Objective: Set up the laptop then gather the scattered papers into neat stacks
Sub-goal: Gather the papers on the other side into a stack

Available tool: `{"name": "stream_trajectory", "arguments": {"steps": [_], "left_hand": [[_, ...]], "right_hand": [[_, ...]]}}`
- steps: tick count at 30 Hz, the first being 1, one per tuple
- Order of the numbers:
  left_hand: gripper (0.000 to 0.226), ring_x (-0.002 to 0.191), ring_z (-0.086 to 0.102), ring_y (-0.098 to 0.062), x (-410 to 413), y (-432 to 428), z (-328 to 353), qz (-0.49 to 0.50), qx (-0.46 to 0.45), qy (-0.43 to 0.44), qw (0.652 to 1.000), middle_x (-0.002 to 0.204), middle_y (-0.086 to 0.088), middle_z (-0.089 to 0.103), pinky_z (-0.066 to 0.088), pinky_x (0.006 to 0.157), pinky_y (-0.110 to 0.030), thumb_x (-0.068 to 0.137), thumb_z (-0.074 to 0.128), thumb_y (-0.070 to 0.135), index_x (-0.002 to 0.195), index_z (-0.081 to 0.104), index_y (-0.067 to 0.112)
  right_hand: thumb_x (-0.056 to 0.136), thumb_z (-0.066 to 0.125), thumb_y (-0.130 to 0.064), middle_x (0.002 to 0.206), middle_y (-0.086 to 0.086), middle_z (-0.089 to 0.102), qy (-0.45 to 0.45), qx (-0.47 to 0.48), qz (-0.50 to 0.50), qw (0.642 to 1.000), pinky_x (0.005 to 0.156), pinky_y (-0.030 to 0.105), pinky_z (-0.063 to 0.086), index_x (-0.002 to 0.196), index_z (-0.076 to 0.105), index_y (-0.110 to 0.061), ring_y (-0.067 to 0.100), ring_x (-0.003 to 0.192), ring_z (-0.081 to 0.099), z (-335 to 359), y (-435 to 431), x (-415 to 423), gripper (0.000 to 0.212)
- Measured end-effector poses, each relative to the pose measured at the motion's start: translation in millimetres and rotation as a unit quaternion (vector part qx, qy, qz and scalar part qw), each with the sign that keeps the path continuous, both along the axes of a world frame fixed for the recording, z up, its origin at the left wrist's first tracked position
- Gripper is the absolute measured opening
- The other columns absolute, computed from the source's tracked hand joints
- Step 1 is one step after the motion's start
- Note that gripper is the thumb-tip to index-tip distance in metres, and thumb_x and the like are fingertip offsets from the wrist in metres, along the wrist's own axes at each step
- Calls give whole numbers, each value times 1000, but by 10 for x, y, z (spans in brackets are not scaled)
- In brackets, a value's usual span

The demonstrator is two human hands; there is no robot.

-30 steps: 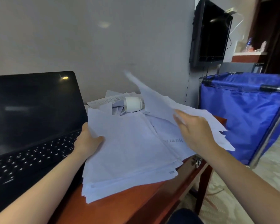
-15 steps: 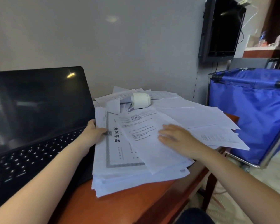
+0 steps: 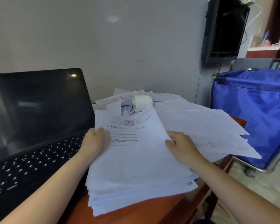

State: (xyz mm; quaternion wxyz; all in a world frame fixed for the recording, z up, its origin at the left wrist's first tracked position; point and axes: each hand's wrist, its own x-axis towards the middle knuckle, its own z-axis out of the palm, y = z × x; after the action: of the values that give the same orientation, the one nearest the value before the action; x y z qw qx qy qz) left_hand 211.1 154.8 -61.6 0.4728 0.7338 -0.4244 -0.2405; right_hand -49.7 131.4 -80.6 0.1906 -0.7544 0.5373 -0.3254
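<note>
paper stack point(image 3: 136, 159): thick, uneven pile by the near edge of the bench point(image 3: 136, 212); top sheet is printed, with a round seal near its far end; sheet edges are fanned out at the near side
left grip point(image 3: 94, 141): on the stack's left edge, thumb on top pinching it, fingers hidden beneath
right grip point(image 3: 181, 146): on the stack's right edge, thumb over the top sheet, fingertips tucked out of sight under the paper
stack vs grips: held between both, one grip on each long side, about mid-length
laptop point(image 3: 36, 118): open, screen dark, on the left part of the bench; keyboard just beside the stack's left edge, under the left forearm
loose sheets point(image 3: 208, 126): spread over the right part of the bench, overlapping, hanging past its right edge; they run under the right grip's side of the stack
white cylinder point(image 3: 142, 103): lying on its side on papers toward the far edge, touching the stack's far end
blue cart point(image 3: 252, 118): on the floor just right of the bench, near the overhanging sheets
wall screen point(image 3: 225, 28): dark, mounted up right
</note>
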Motion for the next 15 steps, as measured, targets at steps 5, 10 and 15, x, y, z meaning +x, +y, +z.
{"name": "stream_trajectory", "arguments": {"steps": [5, 10, 15], "left_hand": [[44, 97, 59, -30, -17, -15, -12, -19, 33, -71, 997, 101, -4, 58, 47, 92, -45, 81, 70, 29, 109, 45, 8], [33, 98, 57, -27, -26, 7, 10, -15, -33, -107, 994, 97, 2, 55, 48, 90, -48, 83, 66, 14, 108, 44, 18], [31, 94, 59, -23, 4, 36, 32, -22, -88, -87, 992, 92, 6, 55, 51, 84, -42, 84, 65, 8, 107, 45, 17]], "right_hand": [[78, 19, -65, 143, -4, 33, 282, -12, 36, 959, 108, 33, 17, 136, 44, -28, 18, 134, 23, 85, -28, -95, 73], [77, 54, -46, 160, 0, -4, 261, 96, 14, 961, 118, 38, 0, 151, 10, -32, 19, 146, -8, 251, -427, -404, 87], [91, 53, -38, 151, 2, 33, 235, 128, 9, 963, 108, 36, 31, 148, 24, -21, 25, 135, 34, 223, -706, -391, 66]]}}
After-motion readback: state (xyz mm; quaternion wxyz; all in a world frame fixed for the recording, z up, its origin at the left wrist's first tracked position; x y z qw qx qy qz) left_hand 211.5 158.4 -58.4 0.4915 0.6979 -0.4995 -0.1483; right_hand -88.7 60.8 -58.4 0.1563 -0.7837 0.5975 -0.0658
